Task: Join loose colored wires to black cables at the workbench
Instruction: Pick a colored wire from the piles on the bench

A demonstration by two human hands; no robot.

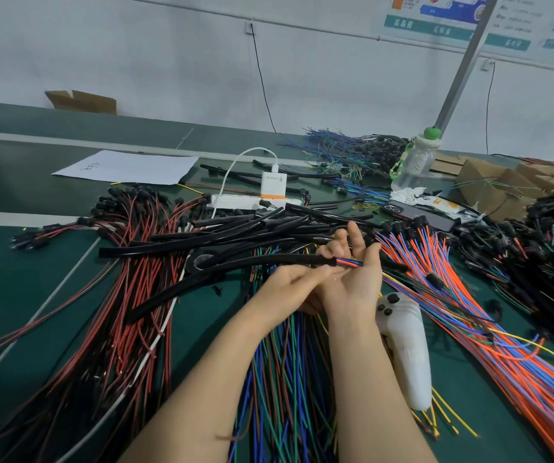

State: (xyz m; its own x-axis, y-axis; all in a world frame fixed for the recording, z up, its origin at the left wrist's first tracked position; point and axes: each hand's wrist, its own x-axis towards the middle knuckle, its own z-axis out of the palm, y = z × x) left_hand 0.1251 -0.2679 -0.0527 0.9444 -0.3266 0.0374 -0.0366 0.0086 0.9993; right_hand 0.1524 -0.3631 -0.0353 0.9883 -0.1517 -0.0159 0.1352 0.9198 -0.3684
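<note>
Green covering lies on the worktop (18, 295), and both hands meet above its middle. The left hand (289, 282) pinches a black cable (269, 260) close to its end, with the fingertips pressed together just under it. Out of that end comes a short bunch of coloured wires (351, 263), orange and blue among them, and it lies across the palm of the right hand (352, 279). This hand is turned palm up. Its fingers (354, 235) are spread and mostly straight, not closed around the wires.

From the hands the cable runs to the left, over a heap of loose black tubes (252, 225). Red and black wires (128, 295) cover the left part of the worktop, and orange and blue wires (503, 345) fan out toward the right edge. A white controller (406, 349) lies just beside the right forearm. A sheet of paper (128, 167) and a clear bottle (416, 162) are near the far edge.
</note>
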